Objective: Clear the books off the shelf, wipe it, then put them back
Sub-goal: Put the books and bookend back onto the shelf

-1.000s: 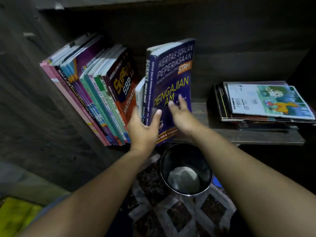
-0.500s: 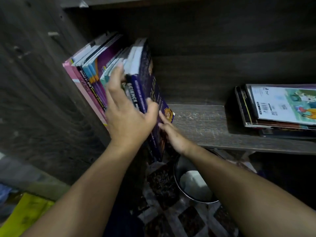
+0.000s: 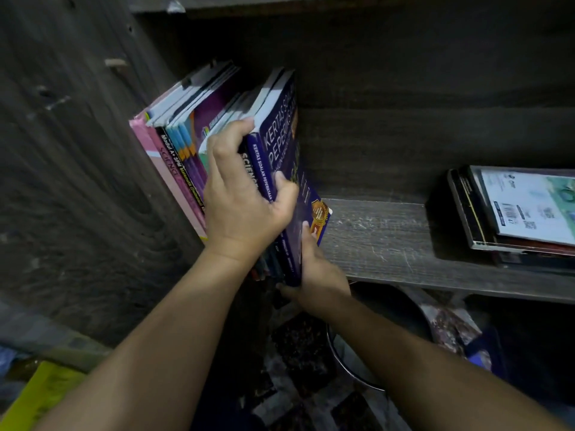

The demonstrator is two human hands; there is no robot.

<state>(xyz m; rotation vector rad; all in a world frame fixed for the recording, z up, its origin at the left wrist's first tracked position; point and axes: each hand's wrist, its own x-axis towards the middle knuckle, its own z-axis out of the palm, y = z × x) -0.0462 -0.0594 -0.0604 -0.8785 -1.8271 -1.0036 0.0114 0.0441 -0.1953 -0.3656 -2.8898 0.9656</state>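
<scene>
At the left end of the shelf (image 3: 373, 237), the left hand (image 3: 242, 194) clamps the blue exam book (image 3: 280, 144) and neighbouring books (image 3: 250, 171), thumb on the cover. At 5 o'clock from it, the right hand (image 3: 314, 269) grips that book's bottom corner. Its spine runs 11 to 5 o'clock.

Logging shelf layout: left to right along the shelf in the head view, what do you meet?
Cabinet side panel → pink book → purple book → dark blue Kertas Soalan book → bare shelf board → flat stack of books.
</scene>
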